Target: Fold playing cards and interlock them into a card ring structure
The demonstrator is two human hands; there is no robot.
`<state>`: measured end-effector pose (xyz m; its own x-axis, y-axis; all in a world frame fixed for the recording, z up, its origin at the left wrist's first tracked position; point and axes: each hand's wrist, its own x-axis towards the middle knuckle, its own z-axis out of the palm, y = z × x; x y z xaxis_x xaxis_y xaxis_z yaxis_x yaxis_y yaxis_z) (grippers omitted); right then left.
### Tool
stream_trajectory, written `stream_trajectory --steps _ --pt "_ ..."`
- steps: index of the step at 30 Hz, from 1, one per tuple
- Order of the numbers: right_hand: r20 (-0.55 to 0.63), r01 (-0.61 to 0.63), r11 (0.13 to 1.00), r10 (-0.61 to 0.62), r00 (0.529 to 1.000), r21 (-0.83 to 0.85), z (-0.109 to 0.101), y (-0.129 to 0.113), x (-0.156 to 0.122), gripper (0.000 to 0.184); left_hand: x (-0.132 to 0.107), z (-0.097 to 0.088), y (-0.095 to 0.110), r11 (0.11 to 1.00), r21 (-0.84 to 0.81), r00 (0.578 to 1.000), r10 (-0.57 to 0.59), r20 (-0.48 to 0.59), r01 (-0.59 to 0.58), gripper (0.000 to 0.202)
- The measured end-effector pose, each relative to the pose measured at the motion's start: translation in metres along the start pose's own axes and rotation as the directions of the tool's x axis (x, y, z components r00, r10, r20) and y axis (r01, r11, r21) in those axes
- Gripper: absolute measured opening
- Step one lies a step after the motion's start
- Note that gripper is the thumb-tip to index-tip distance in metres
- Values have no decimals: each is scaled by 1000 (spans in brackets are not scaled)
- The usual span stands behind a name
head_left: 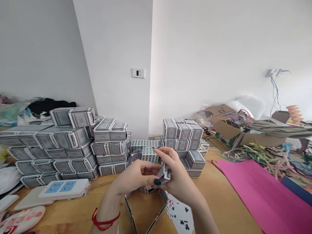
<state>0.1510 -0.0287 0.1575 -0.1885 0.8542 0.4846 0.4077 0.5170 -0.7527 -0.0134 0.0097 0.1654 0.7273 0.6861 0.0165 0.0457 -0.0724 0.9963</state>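
Observation:
Above the front of the table, both of my hands close on a small folded playing card point(166, 173) with a grey patterned back. My left hand point(142, 174) grips it from the left with thumb and fingers. My right hand point(176, 170), dark nail polish on its thumb, wraps round it from the right; part of the card is hidden. Below them on the table is a heart-like outline of folded card strips point(130, 211), its top partly covered by my hands. Loose playing cards point(180, 213) lie face up beside it, under my right forearm.
Stacks of card-covered blocks stand at the left point(60, 139), centre left point(109, 148) and right point(182, 131). Green-patterned card packs point(149, 154) sit behind my hands. A power strip point(64, 188) lies left; pink paper point(263, 191), yarn point(263, 159) and an open cardboard box point(229, 135) are right.

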Motion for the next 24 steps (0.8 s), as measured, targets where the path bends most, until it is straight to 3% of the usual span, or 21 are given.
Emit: stream_trajectory --steps 4,8,12,17,24 --pt "-101 -84 996 87 991 32 2 8 3 71 -3 -7 -2 994 109 991 -1 -131 15 49" --pt "-44 -149 952 167 985 268 1 7 3 75 -6 -13 -5 983 186 971 48 -236 -3 50" --pt "28 -171 872 178 984 458 -1 3 2 79 -7 -16 -5 981 194 970 64 -236 -17 51" --pt "38 -171 815 181 983 554 1 1 3 77 -8 -12 -4 985 170 979 37 -202 -2 58" --pt "26 -159 750 186 982 643 3 -6 4 68 -6 -2 0 965 255 971 110 -212 -53 57"
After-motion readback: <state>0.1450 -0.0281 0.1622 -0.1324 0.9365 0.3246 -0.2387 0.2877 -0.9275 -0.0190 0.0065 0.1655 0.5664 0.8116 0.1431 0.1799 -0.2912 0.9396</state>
